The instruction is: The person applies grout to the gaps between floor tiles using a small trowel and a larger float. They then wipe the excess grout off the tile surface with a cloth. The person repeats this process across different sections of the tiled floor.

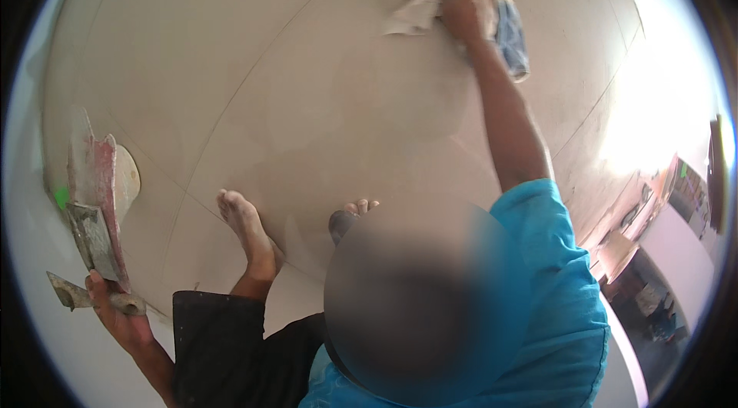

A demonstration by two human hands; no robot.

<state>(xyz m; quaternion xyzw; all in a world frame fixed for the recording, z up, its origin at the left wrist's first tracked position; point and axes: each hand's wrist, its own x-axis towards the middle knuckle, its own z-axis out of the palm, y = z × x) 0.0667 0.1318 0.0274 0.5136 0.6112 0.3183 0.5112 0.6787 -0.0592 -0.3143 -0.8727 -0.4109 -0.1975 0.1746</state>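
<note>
Under your right hand (469, 8) lies a crumpled, limp cloth in cream and grey-blue (415, 2), its pale part bunched into folds on the left, its bluish part trailing down on the right. Your fingers there lie over the fabric (blur softens them), so I cannot tell whether they pinch it or only press.

Your left hand (123, 325) is at the lower left, fingers closed around a stained grey scraper with a flared blade and a rounded handle (129, 303). Just above it is a rough, grey-crusted rectangular tool (94, 243), against a long, reddish, scuffed strip (104, 177) with a smooth cream rounded piece (127, 181) behind it.

The cloth sits at the top, right of centre, well ahead of your bare left foot (250, 231); its long axis slants from upper left to lower right. The scraper lies nearly crosswise, blade to the left.

The beige floor (346, 93) is smooth, hazily smeared and crossed by thin dark joints. A pale wall (31, 277) rises at left; strong light washes the right side.
</note>
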